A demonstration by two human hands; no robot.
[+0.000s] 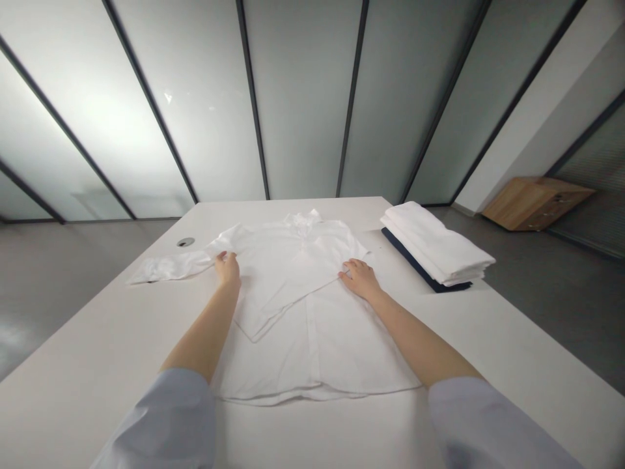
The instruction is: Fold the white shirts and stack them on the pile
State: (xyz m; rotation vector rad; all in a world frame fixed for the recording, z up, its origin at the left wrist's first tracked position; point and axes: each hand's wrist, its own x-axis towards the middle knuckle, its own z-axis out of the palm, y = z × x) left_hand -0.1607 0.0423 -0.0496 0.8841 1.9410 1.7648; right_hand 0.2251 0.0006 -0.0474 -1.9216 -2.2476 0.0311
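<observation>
A white shirt lies spread on the white table, collar at the far end. Its right sleeve is folded across the body; its left sleeve stretches out to the left. My left hand rests at the shirt's left shoulder with fingers curled on the cloth where that sleeve begins. My right hand lies flat, fingers stretched out, on the folded right side of the shirt.
A stack of folded white cloth sits on a dark folded piece at the table's far right. A round cable hole is in the table at the far left. A wooden cabinet stands on the floor beyond; glass panels line the back.
</observation>
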